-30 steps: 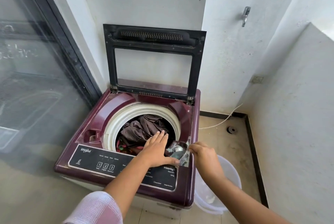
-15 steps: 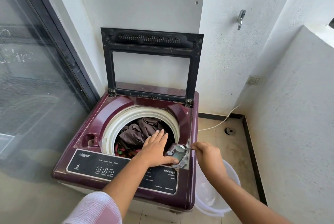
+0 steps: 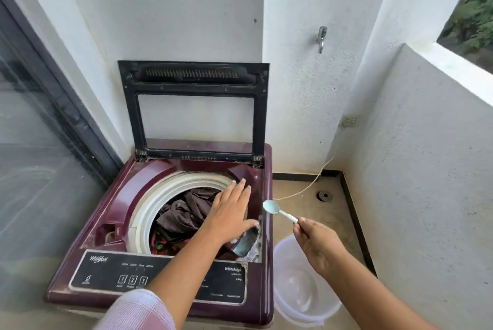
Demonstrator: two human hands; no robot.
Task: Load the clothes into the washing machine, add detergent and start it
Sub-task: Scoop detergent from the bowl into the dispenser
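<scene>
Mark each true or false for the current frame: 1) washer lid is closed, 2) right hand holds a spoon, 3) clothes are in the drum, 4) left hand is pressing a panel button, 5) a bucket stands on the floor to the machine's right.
1) False. The lid stands open, upright against the wall.
2) True. The right hand pinches the spoon by its handle, beside the machine.
3) True. Dark clothes fill the drum.
4) False. The left hand lies flat over the drum's right edge, above the detergent tray, away from the control panel.
5) True. A translucent bucket stands there.
</scene>
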